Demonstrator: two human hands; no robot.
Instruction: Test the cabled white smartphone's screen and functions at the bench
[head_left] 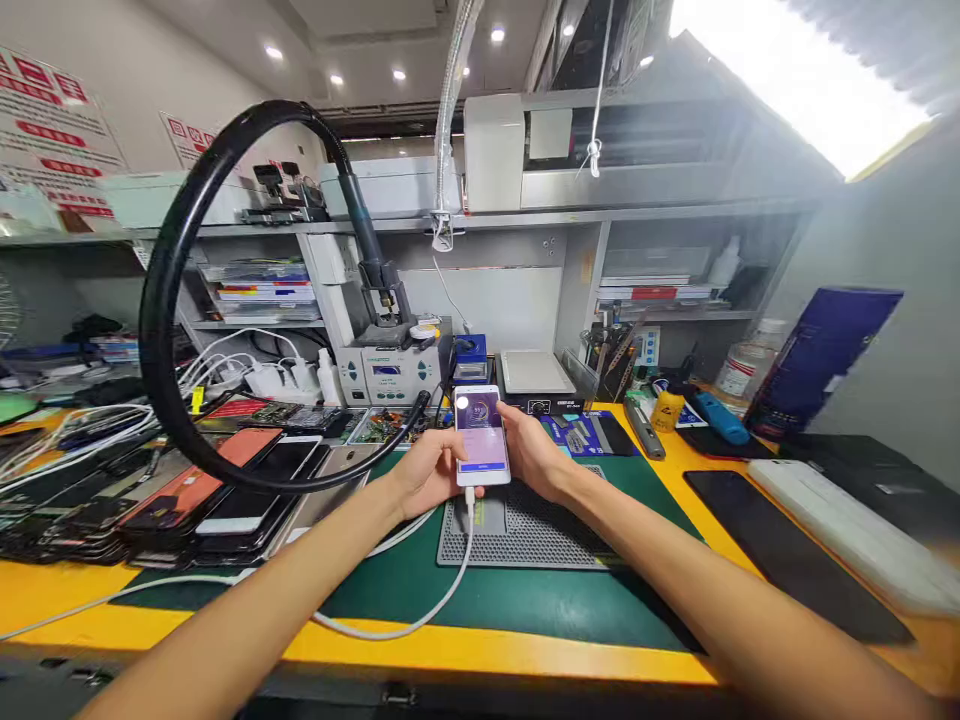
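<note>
White phone (482,440) held in two hands above the desk (525,650)

The phone is near the middle of the scene, lifted over a grey perforated mat (547,545), its lit screen towards the wearer. The left hand (427,465) grips its left edge, with the thumb at the left side of the screen. The right hand (536,450) clasps the right edge, with its thumb by the upper corner. A white cable (466,560) runs from the phone's near end, curves over a green mat (600,615) and leads off to the left.

On the left lie piled phones (255,490), many dark and one with an orange-red back. A thick black hose (159,300) loops over them. Beyond it, at the far side, stands a grey control unit (394,378) with a small display. A blue box (471,350) sits to the right of that, and further right is a flat-topped device (536,372).

On the right a long black slab (787,550) lies beside a long white object (847,520). Farther back are a yellow bottle (666,410), a blue object (721,418) and a tall dark-blue box (825,350), which leans to the right.
</note>
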